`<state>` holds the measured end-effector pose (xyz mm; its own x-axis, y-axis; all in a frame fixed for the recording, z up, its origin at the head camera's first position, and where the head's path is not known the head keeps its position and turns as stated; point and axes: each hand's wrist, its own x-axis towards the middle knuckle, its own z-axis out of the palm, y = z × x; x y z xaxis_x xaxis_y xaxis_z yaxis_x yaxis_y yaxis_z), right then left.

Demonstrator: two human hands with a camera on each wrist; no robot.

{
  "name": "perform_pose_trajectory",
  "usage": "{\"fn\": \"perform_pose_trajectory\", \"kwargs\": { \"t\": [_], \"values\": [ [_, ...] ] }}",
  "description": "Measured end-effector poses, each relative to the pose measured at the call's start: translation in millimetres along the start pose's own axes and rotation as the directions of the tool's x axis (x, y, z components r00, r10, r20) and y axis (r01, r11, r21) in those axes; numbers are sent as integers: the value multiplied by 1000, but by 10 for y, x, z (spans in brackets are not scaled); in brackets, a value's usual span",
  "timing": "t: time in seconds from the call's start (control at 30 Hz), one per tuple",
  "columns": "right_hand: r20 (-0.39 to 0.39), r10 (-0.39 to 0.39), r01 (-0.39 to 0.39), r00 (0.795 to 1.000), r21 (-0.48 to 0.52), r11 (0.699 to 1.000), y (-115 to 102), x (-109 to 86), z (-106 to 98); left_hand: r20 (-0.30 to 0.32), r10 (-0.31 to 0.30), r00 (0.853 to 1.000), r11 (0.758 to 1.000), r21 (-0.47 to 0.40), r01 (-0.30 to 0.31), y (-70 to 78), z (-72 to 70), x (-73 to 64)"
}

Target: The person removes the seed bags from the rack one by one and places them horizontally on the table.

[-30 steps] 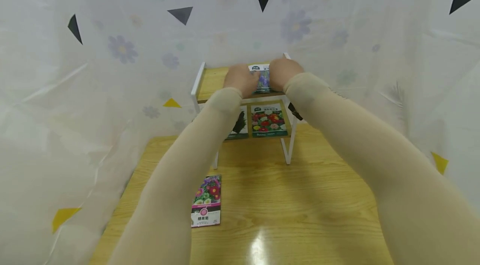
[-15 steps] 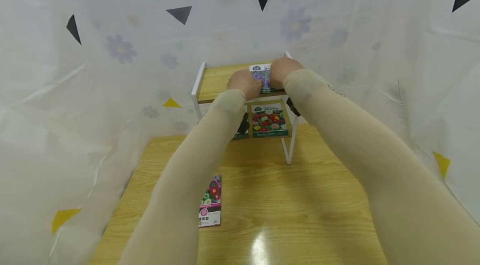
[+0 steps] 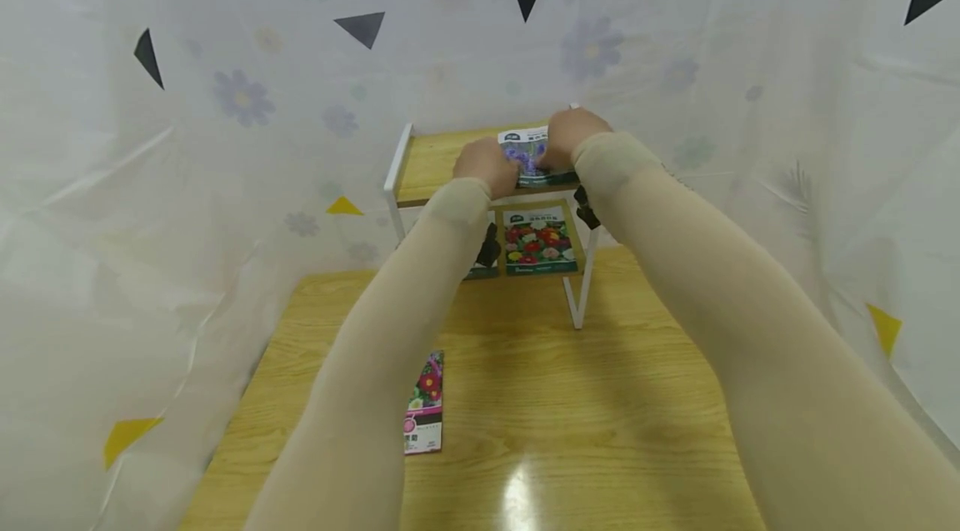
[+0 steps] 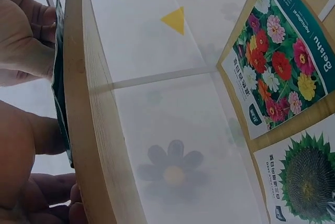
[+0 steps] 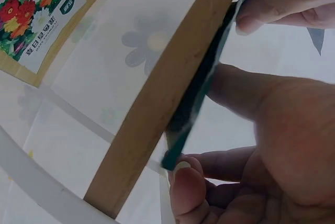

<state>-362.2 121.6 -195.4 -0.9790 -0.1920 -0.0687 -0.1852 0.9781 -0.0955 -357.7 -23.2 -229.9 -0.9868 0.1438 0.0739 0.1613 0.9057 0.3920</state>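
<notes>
A seed packet with purple flowers [image 3: 523, 149] lies on the right part of the top board [image 3: 435, 160] of a small two-tier rack. My left hand [image 3: 486, 166] holds its left edge, thumb on the packet's face and fingers curled by the front of the board. At the opposite edge, my right hand [image 3: 576, 137] pinches the packet between thumb and fingers. In the right wrist view, the packet's green lower edge [image 5: 180, 148] stands slightly off the wooden board edge [image 5: 157, 98]. Both hands hide parts of the packet.
On the lower shelf lie a zinnia seed packet [image 3: 540, 241] and, beside it, a sunflower seed packet [image 4: 306, 174]. Another flower packet [image 3: 426, 418] lies on the wooden table [image 3: 570, 431], partly behind the left sleeve. A white patterned sheet [image 3: 450, 39] hangs behind the rack.
The right hand has shifted slightly right, showing more of the purple-flower packet. The left hand has moved slightly right and down from its position a second ago, its sleeve covering more of the table packet.
</notes>
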Motion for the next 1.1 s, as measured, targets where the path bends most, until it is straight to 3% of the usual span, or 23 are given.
{"fn": "perform_pose_trajectory", "kwargs": {
  "t": [0.27,0.57,0.87,1.1],
  "values": [
    [-2,23,-23,1000,-17,1000,19,14,-3,-11,-13,1000,1000,19,13,-7,-24,35],
    [-2,-5,5,1000,-62,998,-20,15,10,-26,-50,998,999,-1,50,-60,-49,29],
    [-31,10,-11,999,-38,999,30,85,51,0,-95,996,979,-181,93,-170,-15,110],
    [-50,3,-4,999,-15,1000,109,124,85,-11,-70,998,966,-250,65,-203,1,87]
  ]
}}
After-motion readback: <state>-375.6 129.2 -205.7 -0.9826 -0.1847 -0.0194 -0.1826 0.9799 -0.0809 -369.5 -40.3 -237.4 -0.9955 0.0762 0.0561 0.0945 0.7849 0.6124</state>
